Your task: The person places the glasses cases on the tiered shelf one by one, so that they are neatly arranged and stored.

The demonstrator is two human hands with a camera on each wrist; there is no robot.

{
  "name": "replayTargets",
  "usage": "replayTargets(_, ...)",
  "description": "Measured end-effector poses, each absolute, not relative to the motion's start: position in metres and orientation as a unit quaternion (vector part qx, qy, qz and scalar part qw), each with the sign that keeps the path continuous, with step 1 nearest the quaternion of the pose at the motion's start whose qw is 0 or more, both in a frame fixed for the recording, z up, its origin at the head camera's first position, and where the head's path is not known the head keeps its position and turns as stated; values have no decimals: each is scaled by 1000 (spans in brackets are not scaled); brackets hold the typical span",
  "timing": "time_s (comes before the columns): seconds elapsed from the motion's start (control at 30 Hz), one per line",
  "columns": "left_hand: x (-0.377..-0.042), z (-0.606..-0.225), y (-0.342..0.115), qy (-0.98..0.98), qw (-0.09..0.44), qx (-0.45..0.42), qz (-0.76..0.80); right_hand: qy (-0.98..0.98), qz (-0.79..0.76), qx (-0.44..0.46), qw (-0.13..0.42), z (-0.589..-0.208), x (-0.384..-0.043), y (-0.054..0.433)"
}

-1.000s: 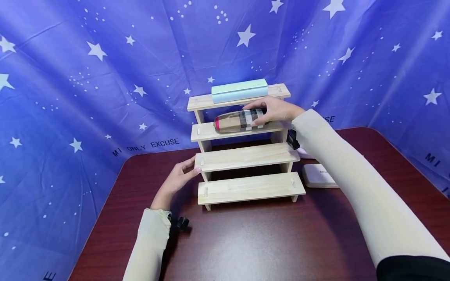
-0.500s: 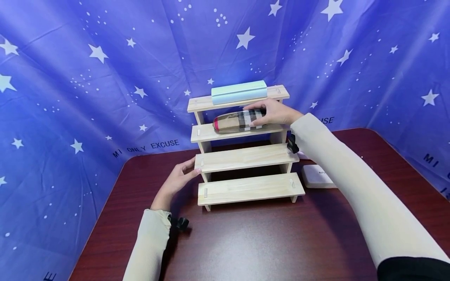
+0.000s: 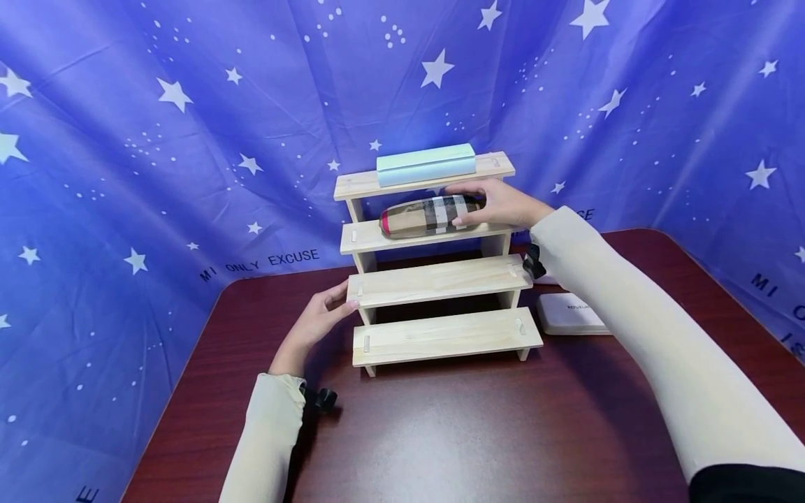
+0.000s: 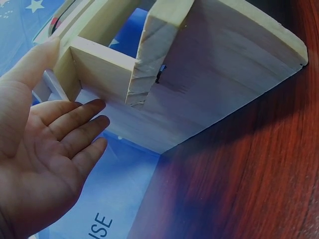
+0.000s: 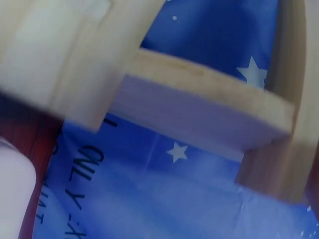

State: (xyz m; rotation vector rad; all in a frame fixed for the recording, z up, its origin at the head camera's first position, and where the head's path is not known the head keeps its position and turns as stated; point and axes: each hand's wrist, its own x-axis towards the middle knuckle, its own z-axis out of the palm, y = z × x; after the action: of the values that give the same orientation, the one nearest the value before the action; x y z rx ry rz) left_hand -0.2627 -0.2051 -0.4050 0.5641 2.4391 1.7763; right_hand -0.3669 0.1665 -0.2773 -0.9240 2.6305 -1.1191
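A four-tier wooden display shelf point(image 3: 446, 339) stands on the table. My left hand point(image 3: 317, 321) holds the left end of its second tier from the bottom, thumb at the front edge. In the left wrist view, that hand's other fingers point(image 4: 82, 130) extend beside the shelf's side. An oblong rounded case point(image 3: 409, 218), brown and black with a red end band and white stripes, lies along the third tier. My right hand point(image 3: 503, 202) is at the case's right end, fingers spread above it and thumb low at its front. The right wrist view shows blurred shelf boards point(image 5: 199, 94), no hand.
A pale blue box-shaped case point(image 3: 428, 165) lies on the top tier. Right of the shelf, a white rounded case point(image 3: 569, 314) sits on the dark red table point(image 3: 453, 426), partly behind the right sleeve. A blue starry curtain point(image 3: 251, 119) hangs close behind.
My right hand has slid slightly right along the brown case, its fingers loosening, while the case stays on the third tier. The left hand keeps its place on the shelf.
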Motion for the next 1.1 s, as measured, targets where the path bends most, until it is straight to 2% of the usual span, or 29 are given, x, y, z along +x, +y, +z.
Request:
replayTargets(0.4, -263, -408, -204, 794, 44, 179, 579, 847, -453, -262, 93, -283, -335, 217)
replayTargets(0.8, -262, -405, -204, 794, 43, 173, 581, 821, -483, -302, 32, -319, -274, 272)
replayTargets(1.1, -262, -403, -204, 794, 51, 169, 582, 837, -456, -303, 3, -362, -249, 309)
